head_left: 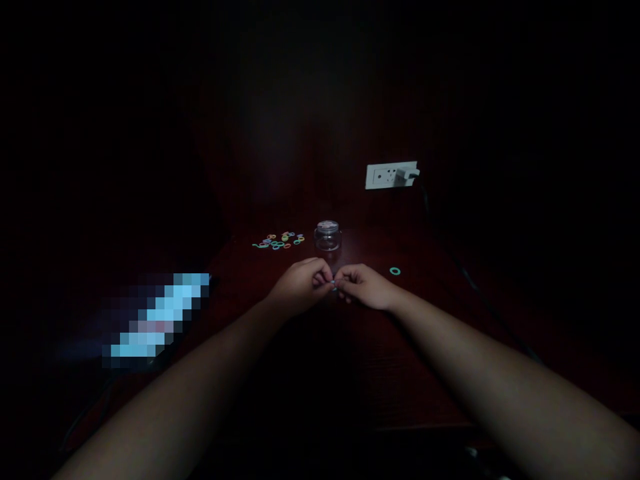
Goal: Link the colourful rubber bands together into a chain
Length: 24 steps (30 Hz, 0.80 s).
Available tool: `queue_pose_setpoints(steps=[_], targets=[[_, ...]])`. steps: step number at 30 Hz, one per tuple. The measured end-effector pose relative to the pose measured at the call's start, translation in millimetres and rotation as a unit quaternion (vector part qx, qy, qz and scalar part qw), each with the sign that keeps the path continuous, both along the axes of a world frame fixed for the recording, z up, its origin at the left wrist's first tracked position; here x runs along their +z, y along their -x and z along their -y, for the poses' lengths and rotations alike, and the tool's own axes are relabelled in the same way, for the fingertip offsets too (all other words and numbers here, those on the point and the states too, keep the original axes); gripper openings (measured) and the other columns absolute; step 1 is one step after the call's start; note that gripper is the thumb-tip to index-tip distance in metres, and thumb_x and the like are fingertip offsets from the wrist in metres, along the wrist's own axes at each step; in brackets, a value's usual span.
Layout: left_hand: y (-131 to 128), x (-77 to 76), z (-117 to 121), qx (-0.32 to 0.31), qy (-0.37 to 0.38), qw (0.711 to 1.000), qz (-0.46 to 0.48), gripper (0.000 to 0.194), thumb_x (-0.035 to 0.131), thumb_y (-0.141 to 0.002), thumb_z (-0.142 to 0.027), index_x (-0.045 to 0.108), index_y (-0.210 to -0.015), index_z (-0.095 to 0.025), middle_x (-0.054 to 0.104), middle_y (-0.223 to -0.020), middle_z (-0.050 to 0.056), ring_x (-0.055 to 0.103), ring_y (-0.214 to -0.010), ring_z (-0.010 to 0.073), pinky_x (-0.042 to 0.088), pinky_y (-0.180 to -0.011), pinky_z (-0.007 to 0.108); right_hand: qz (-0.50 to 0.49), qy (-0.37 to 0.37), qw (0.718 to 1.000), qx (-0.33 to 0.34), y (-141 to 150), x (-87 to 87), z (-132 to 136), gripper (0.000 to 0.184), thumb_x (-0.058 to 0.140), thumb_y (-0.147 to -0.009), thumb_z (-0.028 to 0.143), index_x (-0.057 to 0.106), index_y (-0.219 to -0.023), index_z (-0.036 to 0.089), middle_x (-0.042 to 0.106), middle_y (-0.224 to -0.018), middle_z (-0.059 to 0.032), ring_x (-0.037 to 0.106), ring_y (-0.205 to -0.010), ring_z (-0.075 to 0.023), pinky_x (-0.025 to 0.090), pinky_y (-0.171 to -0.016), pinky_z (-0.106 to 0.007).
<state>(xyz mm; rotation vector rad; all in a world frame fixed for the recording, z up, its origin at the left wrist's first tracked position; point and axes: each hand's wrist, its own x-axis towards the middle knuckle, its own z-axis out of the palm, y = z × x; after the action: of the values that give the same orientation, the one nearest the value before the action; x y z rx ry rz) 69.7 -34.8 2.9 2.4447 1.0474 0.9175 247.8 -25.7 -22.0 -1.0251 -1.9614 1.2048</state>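
Observation:
My left hand [306,283] and my right hand [364,285] meet over the middle of the dark red table, fingertips almost touching. Both are closed in a pinch on a small light-blue band [334,285], most of which the fingers hide. Just beyond them stands a small clear jar [328,239] with its lid on. To the right of my right hand a green ring-shaped band [395,271] lies flat. A loose group of small coloured bands [280,241] is spread on the table to the left of the jar.
A lit screen [160,320], blurred out, glows at the left with a cable below it. On the back wall is a white socket [383,176] with a plug [408,175] in it; its dark cord hangs down at the right. The surroundings are very dark.

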Motion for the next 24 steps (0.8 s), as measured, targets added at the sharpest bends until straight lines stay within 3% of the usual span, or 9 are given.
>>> queue_pose_setpoints(steps=[6,11,15,24], targets=[[-0.4,-3.1,-0.6,0.018,0.015,1.000,-0.003,0.008,0.056,-0.072,-0.021,0.055,-0.079,-0.016,0.057,-0.077,0.001,0.053,-0.061,0.0076,0.042,-0.054,0.019,-0.020,0.000,1.000,-0.005,-0.1,-1.2,0.4,0.012,0.052,-0.075,0.026,0.052,-0.073,0.014,0.054,-0.056,0.0022,0.050,-0.047,-0.0063,0.036,-0.044,-0.017],[3.3,-0.7,-0.3,0.051,0.070,0.995,-0.039,0.019,0.056,-0.073,-0.034,0.056,-0.078,-0.015,0.060,-0.065,-0.001,0.050,-0.052,0.0076,0.037,-0.046,0.018,-0.042,0.002,0.999,-0.006,1.6,1.4,2.4,0.012,0.052,-0.074,0.025,0.052,-0.072,0.013,0.053,-0.054,0.0032,0.048,-0.044,-0.0056,0.035,-0.043,-0.017],[3.5,0.8,1.0,0.043,0.099,0.993,-0.042,0.022,0.055,-0.073,-0.036,0.060,-0.083,-0.016,0.065,-0.074,0.001,0.054,-0.055,0.0088,0.039,-0.050,0.020,-0.075,0.025,0.997,-0.011,2.5,2.3,1.9,0.013,0.053,-0.072,0.026,0.053,-0.073,0.013,0.051,-0.052,0.0044,0.046,-0.042,-0.0048,0.034,-0.042,-0.017],[2.5,-0.3,1.2,0.025,0.063,0.998,-0.016,0.019,0.052,-0.076,-0.032,0.061,-0.080,-0.015,0.062,-0.068,0.001,0.053,-0.057,0.0090,0.039,-0.052,0.019,-0.139,0.058,0.989,0.013,1.8,2.6,2.7,0.006,0.055,-0.067,0.018,0.051,-0.070,0.014,0.046,-0.047,0.0076,0.039,-0.037,-0.0039,0.026,-0.039,-0.017]])
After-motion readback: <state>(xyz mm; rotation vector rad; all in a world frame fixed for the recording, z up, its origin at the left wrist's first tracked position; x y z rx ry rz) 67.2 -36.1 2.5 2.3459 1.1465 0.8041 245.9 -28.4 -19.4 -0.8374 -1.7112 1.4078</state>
